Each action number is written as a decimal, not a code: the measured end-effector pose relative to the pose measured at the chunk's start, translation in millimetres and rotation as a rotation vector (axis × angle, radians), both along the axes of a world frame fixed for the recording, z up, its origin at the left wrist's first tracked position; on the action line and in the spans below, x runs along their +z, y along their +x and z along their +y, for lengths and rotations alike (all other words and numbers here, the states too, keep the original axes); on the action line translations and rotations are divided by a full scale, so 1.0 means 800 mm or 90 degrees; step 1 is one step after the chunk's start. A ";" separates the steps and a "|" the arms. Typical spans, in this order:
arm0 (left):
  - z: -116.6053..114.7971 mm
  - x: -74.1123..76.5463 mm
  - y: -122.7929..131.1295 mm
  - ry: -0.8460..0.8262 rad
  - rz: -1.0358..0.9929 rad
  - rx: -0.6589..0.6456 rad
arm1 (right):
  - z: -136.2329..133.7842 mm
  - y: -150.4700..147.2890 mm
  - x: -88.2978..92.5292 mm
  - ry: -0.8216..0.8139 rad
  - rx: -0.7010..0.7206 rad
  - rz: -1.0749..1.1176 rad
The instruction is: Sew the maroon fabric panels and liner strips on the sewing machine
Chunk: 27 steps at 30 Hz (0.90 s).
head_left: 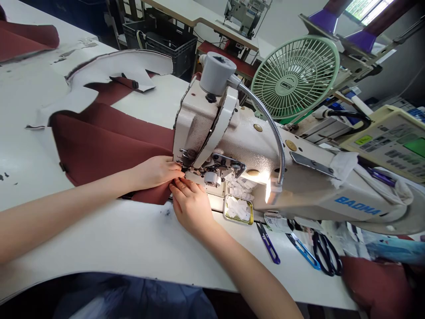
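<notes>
A dark red fabric panel (109, 141) with pale-backed edge pieces lies on the white sewing table, its right end under the head of a sewing machine (212, 133). My left hand (154, 172) holds the panel just left of the needle area, fingers pressed together. Close against it, my right hand (192, 204) grips the fabric's near edge with bent fingers. The fingertips of both hands meet in front of the presser foot, where the needle and the seam are hidden. A small tin (238, 210) of white pieces sits right of my right hand.
Purple thread snips (268, 243), blue snips (303, 251) and black-handled scissors (327, 254) lie at the right. A flexible lamp (274, 192) shines beside the machine. Behind stand a green fan (295, 77), a control panel (392, 141) and a dark crate (181, 53).
</notes>
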<state>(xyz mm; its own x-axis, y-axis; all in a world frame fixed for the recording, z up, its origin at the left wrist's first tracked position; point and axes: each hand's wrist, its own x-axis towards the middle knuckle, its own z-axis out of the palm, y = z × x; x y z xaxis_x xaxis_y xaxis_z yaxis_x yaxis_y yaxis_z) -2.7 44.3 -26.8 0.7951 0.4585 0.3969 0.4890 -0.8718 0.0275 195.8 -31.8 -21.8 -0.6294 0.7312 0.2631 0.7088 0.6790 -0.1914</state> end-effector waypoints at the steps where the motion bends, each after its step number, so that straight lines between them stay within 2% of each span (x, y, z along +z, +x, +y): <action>1: 0.002 0.001 -0.002 -0.009 -0.027 0.004 | -0.001 0.000 0.000 -0.002 0.003 0.003; 3: 0.007 0.004 -0.009 -0.031 -0.083 0.016 | -0.003 -0.001 0.001 -0.003 0.014 0.009; 5: 0.012 0.009 -0.014 -0.051 -0.102 -0.006 | -0.004 -0.002 0.001 -0.001 0.026 0.015; 8: 0.014 0.012 -0.017 -0.051 -0.043 -0.062 | -0.004 -0.002 0.001 -0.003 0.034 0.014; 12: 0.012 0.007 -0.010 0.003 0.035 -0.037 | -0.001 -0.001 -0.001 -0.019 0.021 0.001; 19: 0.016 0.007 -0.017 0.055 -0.009 -0.017 | -0.001 -0.002 0.000 -0.015 0.015 0.002; 23: 0.022 0.013 -0.028 0.003 -0.006 -0.020 | -0.004 -0.004 0.001 0.003 0.039 0.005; 27: 0.019 0.018 -0.023 -0.035 0.043 -0.050 | -0.002 -0.004 0.001 -0.001 0.024 -0.005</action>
